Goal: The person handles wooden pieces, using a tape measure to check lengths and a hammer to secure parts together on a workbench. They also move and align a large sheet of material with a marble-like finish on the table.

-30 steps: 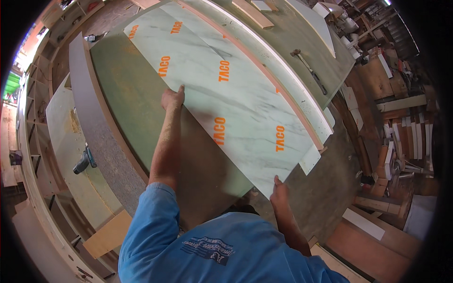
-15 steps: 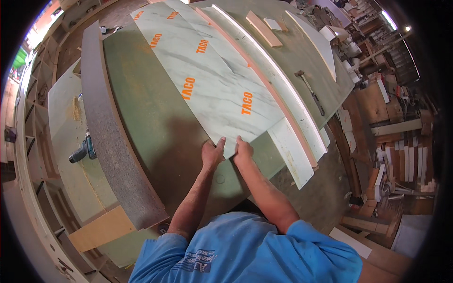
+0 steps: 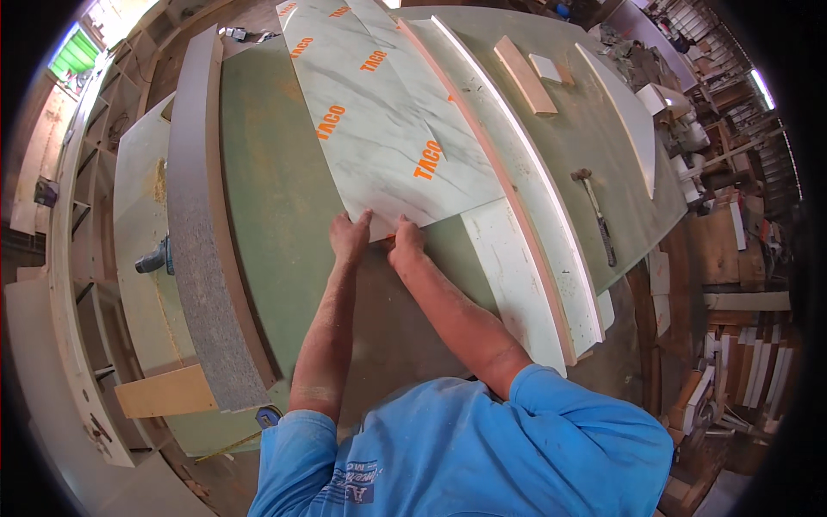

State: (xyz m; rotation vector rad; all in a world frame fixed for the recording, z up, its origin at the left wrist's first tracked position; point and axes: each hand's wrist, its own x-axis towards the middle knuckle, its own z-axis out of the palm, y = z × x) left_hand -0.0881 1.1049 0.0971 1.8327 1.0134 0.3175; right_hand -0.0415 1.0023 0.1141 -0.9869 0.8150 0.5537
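Observation:
A long laminate sheet (image 3: 379,112) with a white marble pattern and orange lettering lies over the green worktop (image 3: 267,172). At its near edge, my left hand (image 3: 351,234) pinches the left corner, thumb on top and fingers underneath. My right hand (image 3: 405,239) grips the same edge a little to the right, also with its thumb above. Beside the sheet's right edge runs a white panel (image 3: 517,284), partly covered by it. A brown-edged wooden strip (image 3: 491,155) stands along that side.
Left of the sheet lies a long grey-faced board (image 3: 207,258), with a power tool (image 3: 157,258) beyond it. To the right are a white channel-like length (image 3: 551,207), a hammer (image 3: 594,211), a wood block (image 3: 525,76) and a white panel offcut (image 3: 616,121). A tape measure (image 3: 268,417) sits near my left elbow.
Both hands have moved forward and left, still holding the laminate sheet. The sheet has slid farther away over the worktop, and my arms reach out more. The whole view has shifted.

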